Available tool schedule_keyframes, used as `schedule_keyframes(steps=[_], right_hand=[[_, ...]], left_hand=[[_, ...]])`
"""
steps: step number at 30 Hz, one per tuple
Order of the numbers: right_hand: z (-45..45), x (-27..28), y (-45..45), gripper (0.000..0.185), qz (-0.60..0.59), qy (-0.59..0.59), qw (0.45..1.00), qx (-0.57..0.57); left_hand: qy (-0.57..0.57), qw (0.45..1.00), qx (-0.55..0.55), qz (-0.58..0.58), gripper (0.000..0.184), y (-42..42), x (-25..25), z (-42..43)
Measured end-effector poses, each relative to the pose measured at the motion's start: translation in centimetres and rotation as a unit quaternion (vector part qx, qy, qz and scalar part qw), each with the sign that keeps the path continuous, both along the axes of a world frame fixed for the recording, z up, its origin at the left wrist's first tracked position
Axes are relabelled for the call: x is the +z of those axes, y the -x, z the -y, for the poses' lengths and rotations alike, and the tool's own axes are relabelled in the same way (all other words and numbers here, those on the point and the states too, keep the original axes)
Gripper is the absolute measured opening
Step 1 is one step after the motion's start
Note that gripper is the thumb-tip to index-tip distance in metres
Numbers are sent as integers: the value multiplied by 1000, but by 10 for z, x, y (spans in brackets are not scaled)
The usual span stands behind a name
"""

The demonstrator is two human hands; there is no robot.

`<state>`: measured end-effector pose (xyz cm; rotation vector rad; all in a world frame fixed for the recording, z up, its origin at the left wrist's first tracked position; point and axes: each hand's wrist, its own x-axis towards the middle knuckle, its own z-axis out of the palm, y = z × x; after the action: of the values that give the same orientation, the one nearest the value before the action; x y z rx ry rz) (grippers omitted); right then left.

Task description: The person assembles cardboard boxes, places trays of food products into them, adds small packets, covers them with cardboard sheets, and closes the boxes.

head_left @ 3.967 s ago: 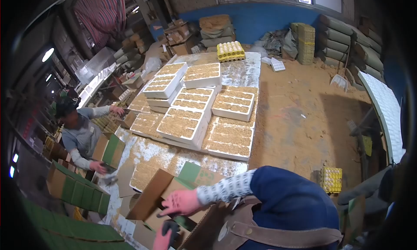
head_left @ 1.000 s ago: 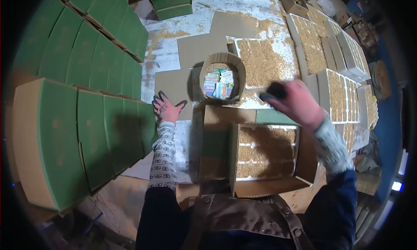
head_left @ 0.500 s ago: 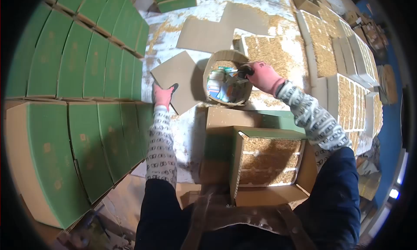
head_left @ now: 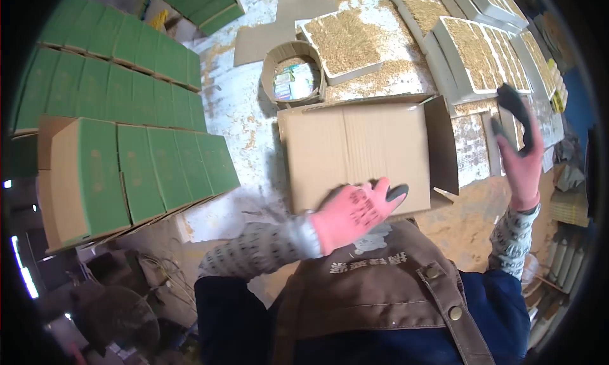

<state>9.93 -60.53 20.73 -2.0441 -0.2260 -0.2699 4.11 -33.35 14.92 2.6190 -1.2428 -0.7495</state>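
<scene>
A brown cardboard sheet [head_left: 355,143] lies across the inside of an open carton [head_left: 442,143] in front of me, hiding what is under it. My left hand [head_left: 355,214], in a pink glove with dark fingertips, rests palm down on the sheet's near part, fingers extended. To the right of the carton, my right hand [head_left: 523,155] is raised in a matching glove. Its thumb and fingers are spread wide, with nothing between them. Beyond the carton stands a round cardboard tub [head_left: 268,79] holding small colourful packets [head_left: 295,80].
Green cartons [head_left: 136,165] stand in rows on the left. White trays filled with brown granular material [head_left: 346,41] sit behind the carton, and more white trays [head_left: 482,57] are stacked at the right. Flat cardboard [head_left: 254,44] lies on the whitish table [head_left: 231,105].
My left hand has moved right from the loose sheet on the table onto cardboard covering the carton. My right hand has left the tub and moved right, opening. The view has shifted.
</scene>
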Motion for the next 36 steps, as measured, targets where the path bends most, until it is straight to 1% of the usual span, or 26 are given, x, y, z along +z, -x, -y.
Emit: schedule_keyframes(steps=[2,3,4,5,6,8,9,10,12,13,14,15,16,18,19,20,23,25,26,27,28,29,30,32,34,36], right_hand=[[-3,6,6,61,-3,-127,991,32],[-7,-12,15,56,-18,-25,998,46],[-35,2,15,51,1,112,979,173],[-50,-18,12,44,42,206,947,242],[-59,-41,12,40,-40,362,887,283],[-64,-93,6,38,-123,527,784,305],[-53,-103,6,39,-24,516,797,312],[-42,-108,5,40,78,503,801,317],[-26,-40,10,42,-177,213,907,316],[-9,-30,12,49,-143,57,958,241],[10,-34,5,52,-74,64,987,127],[25,-42,-10,56,-30,33,995,92],[34,-57,-20,65,-107,32,990,87],[28,-124,-48,72,-401,-17,910,107],[14,-176,-53,73,-333,23,929,159],[-18,-191,-42,67,-187,-3,959,211],[-19,-181,-32,57,-291,-71,938,174],[-10,-172,-33,52,-296,-44,932,204],[-2,-175,-35,51,-294,-21,931,214],[5,-180,-34,50,-307,-9,931,198],[7,-183,-35,49,-318,7,929,188],[4,-162,-31,49,-323,44,924,198],[-1,-143,-26,48,-325,81,918,212],[-10,-125,-19,50,-293,102,921,237],[-26,-106,-16,52,-254,75,934,240],[-54,-81,-22,54,-202,13,951,234]], left_hand=[[72,997,11,30,54,-4,-18,17],[110,993,14,45,51,-5,-32,25],[135,983,32,118,52,-4,-54,34],[54,997,9,53,52,-10,-52,42],[-27,1000,-13,-9,52,-17,-48,46],[60,997,26,-49,53,-7,-74,25],[106,991,46,-74,54,-5,-79,9],[119,977,117,-129,51,-6,-27,-4],[177,962,203,44,39,3,33,-34],[192,933,282,116,36,9,46,-51],[208,890,347,210,34,16,26,-83],[233,883,371,167,37,13,5,-99],[261,872,394,126,39,10,-14,-111],[228,898,377,14,53,16,-58,-87],[109,948,285,86,59,10,-70,-62],[-19,969,194,153,66,5,-75,-46],[12,921,364,135,82,9,-37,-41],[219,812,536,73,77,21,-145,-56],[352,734,578,-50,75,22,-158,-49],[470,616,613,-155,74,23,-172,-42],[595,460,570,-333,72,26,-154,-28],[567,453,602,-334,63,25,-142,-26],[536,434,620,-375,84,30,-104,-30],[609,301,547,-489,59,29,-136,-60],[670,525,473,-226,48,49,-83,-94],[677,600,427,19,43,74,-16,-143]])
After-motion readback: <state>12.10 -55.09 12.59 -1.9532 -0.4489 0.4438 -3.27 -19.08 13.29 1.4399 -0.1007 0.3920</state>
